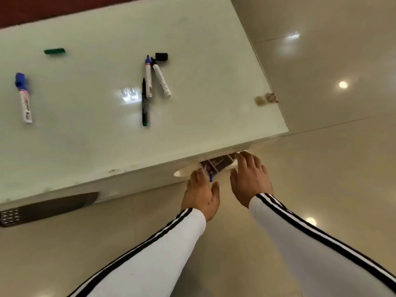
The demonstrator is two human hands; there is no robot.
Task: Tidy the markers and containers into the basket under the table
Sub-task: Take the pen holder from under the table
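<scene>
Partly done. Basket (218, 165) under near desk (192, 103) edge, markers inside. Right grip (250, 179) released at rim; left grip (201, 191) beside purple marker (211, 177), cannot tell whether grasping. Remaining on desk: blue-capped marker (24, 101), three-marker cluster (148, 78), green cap (54, 51), black cap (161, 56).

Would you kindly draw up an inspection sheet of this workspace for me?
Surface: pale glossy table, with light glare on it.
Job's things: blue-capped marker at left; uncapped blue marker and uncapped black marker side by side; thin black pen beside them; green cap and black cap lying loose; compartmented basket mostly hidden under the table edge, with a purple marker at its near side.
Clutter: small beige object at the table's right edge.
Grippers: left hand at the basket's near side, grasp unclear; right hand open, fingers spread at the basket's right end.
Cables: nothing seen.
Surroundings: shiny tiled floor; dark perforated object under the table.
</scene>
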